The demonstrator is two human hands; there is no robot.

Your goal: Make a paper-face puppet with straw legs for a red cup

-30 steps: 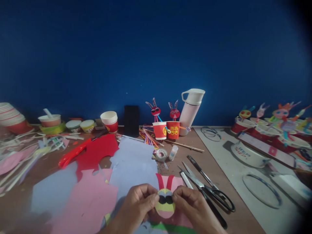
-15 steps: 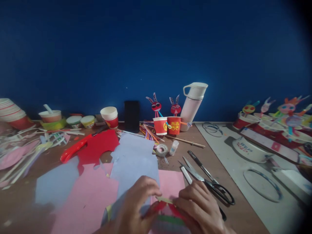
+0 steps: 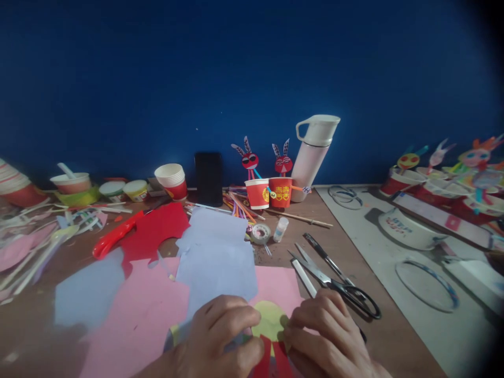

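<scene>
Low in the middle of the view, a round yellow paper piece (image 3: 269,316) shows its face to me. My left hand (image 3: 225,333) pinches its left edge between thumb and fingers. At the opposite edge my right hand (image 3: 327,329) grips it, fingers curled. Two red paper strips (image 3: 281,362) spread down from the yellow piece toward the bottom of the frame; the lower ends are cut off. Pink paper (image 3: 277,281) and pale blue paper (image 3: 220,262) lie beneath and beyond my hands. Black-handled scissors (image 3: 331,281) rest just beyond my right hand.
Beyond are a tape roll (image 3: 260,233), a small bottle (image 3: 281,230), red cups with rabbit figures (image 3: 280,193), a white thermos (image 3: 313,157) and a black phone-like slab (image 3: 209,178). A red-handled tool (image 3: 118,236) lies left. More decorated cups (image 3: 399,181) stand right.
The yellow paper has tilted from nearly edge-on to face-up toward me, and the red strips now hang below it. Both hands keep hold. The view has shifted slightly.
</scene>
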